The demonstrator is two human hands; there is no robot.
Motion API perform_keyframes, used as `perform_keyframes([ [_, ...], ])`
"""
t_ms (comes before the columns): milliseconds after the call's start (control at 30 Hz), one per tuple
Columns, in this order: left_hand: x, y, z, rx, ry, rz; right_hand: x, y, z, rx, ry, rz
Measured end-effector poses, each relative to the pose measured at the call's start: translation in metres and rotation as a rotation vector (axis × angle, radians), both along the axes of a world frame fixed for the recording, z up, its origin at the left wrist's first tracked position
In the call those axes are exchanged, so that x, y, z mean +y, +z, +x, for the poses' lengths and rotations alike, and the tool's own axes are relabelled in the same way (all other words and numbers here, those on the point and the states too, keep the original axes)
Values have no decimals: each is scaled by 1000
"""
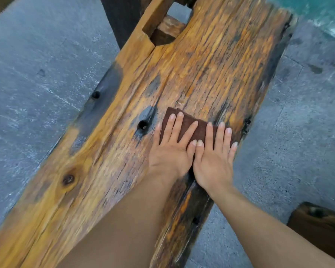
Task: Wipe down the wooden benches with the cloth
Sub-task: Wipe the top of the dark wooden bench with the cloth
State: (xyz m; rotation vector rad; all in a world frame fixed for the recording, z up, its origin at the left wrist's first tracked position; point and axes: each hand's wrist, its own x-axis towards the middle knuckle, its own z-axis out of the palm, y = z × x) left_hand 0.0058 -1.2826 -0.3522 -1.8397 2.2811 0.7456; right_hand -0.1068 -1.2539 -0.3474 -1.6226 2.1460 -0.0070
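A long, weathered orange-brown wooden bench (201,64) runs diagonally from the lower left to the upper right. A dark brown folded cloth (186,120) lies flat on its top, near the right edge. My left hand (170,151) and my right hand (214,159) rest side by side on the cloth. Both palms are down with fingers stretched and slightly spread, pressing it onto the wood. Their thumbs touch. The hands hide the near half of the cloth.
A round hole (143,125) in a dark stain sits just left of the cloth. A cut-out notch (168,28) opens at the bench's far end. Grey concrete floor (37,74) surrounds the bench. Another dark wooden piece (321,227) is at the lower right, with a teal surface (317,8) at the top right.
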Motion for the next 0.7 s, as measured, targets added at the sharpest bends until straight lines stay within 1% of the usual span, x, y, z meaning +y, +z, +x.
perform_keyframes([
  [133,32,2,42,4,102,30,19,2,40,-38,80,27],
  [300,75,4,80,11,229,52,48,3,77,-16,196,67],
  [433,112,9,103,21,311,90,74,6,100,-3,297,102],
  [533,137,11,118,5,371,128,93,7,119,-2,333,116],
  [700,151,12,132,19,422,178,101,6,135,34,405,136],
])
